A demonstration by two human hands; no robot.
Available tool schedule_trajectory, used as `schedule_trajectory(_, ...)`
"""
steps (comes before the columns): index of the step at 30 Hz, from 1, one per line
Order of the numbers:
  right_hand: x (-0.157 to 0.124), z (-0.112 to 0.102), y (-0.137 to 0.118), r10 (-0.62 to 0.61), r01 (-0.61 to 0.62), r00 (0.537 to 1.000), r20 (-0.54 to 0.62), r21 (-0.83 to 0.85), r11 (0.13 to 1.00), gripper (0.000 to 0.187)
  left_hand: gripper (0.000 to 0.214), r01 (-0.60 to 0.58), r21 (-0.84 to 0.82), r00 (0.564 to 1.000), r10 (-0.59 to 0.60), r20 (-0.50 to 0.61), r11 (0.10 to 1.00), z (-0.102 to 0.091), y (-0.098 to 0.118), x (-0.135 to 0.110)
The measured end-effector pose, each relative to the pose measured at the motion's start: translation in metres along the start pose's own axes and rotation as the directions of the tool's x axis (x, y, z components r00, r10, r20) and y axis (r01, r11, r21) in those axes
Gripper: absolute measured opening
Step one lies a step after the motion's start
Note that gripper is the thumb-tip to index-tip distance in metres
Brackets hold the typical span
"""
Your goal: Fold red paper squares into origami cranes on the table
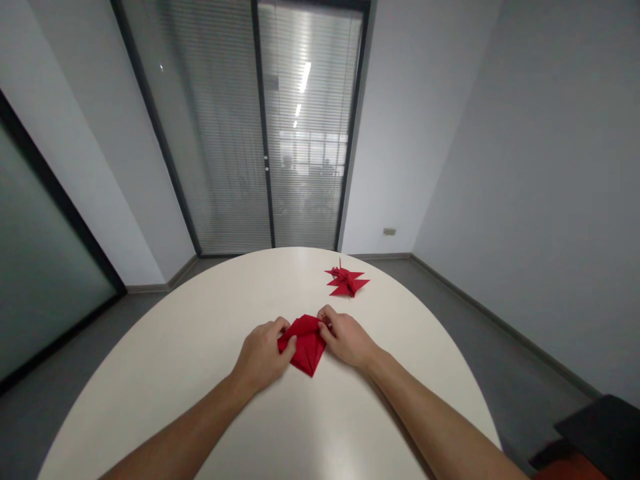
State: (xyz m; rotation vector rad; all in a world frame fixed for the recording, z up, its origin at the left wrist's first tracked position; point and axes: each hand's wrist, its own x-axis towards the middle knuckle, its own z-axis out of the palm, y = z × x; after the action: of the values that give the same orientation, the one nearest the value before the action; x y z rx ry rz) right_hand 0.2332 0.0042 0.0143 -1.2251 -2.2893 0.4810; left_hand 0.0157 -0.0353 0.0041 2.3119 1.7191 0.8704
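A partly folded sheet of red paper [307, 345] lies on the round white table [210, 320] in front of me. My left hand [262, 353] pinches its left edge with closed fingers. My right hand [345, 337] pinches its upper right edge, fingers also closed. The paper's pointed lower corner rests on the table between my wrists.
A finished red folded-paper figure [346, 281] with spiky points sits farther back on the table, right of centre. Beyond the table are glass doors with blinds [265, 133]. A dark object [600, 427] stands at the lower right, off the table.
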Motion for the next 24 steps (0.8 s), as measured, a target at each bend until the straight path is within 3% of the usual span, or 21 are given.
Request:
schedule_trajectory(6, -0.0002, 0.0040, 0.0020, 0.007, -0.007, 1.000, -0.024, -0.004, 1.000, 0.010, 0.008, 0.053, -0.009, 0.998, -0.053, -0.041, 0.999, 0.0053, -0.0039, 0.0014)
schedule_trajectory(15, 0.0003, 0.0039, -0.0048, 0.023, -0.023, 0.998, -0.051, -0.001, 1.000, 0.005, 0.003, 0.059, -0.049, 0.995, -0.063, -0.075, 0.997, 0.0035, -0.0016, 0.0009)
schedule_trajectory(24, 0.0025, 0.0091, -0.0075, 0.046, -0.047, 0.991, -0.128, -0.006, 0.999, 0.005, 0.012, 0.059, -0.141, 0.993, -0.073, -0.094, 0.988, 0.0075, -0.0036, 0.0040)
